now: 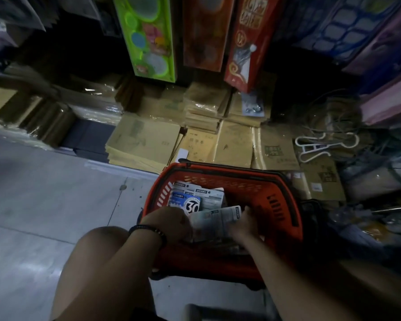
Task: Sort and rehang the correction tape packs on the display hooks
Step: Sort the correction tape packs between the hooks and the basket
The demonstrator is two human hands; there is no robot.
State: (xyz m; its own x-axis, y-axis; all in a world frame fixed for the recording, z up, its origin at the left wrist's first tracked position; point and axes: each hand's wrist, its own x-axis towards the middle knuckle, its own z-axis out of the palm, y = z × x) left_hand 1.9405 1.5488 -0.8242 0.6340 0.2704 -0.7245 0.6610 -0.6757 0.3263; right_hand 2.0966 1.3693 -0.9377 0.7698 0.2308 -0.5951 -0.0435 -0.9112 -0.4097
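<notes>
In the near middle of the head view, an orange-red plastic shopping basket (229, 184) stands on the pale grey tiled floor (44, 205). We judge it serves as a collecting bin, so that the packs can be sorted low down before any goes up on a hook. Inside it, the left hand (169, 224), with a dark beaded bracelet (148, 229) at the wrist, has its fingers curled onto the left edge of a bundle of grey-white carded correction tape packs (214, 222). The bundle lies between the two hands, a little tilted, with its printed faces up. The right hand (241, 224) meets the bundle's right edge, but motion blur keeps us from telling whether its fingers are clamped on the cards or only laid against them. We take the two-sided hold as a way to square the cards and keep like with like. Just beyond the left hand lies a blue and white carded pack printed with a large 30 (190, 203), touching no finger that we can see. Further loose grey carded packs (210, 195) rest behind it, towards the basket's far left wall. We see no display hook here, so rehanging looks not yet begun. Beyond the basket, stacks of brown paper-covered books (146, 140) cover the far floor, and a white plastic hanger (320, 145) lies to the far right. A bright green toy box (146, 35) and a red printed box (245, 42) stand above.
</notes>
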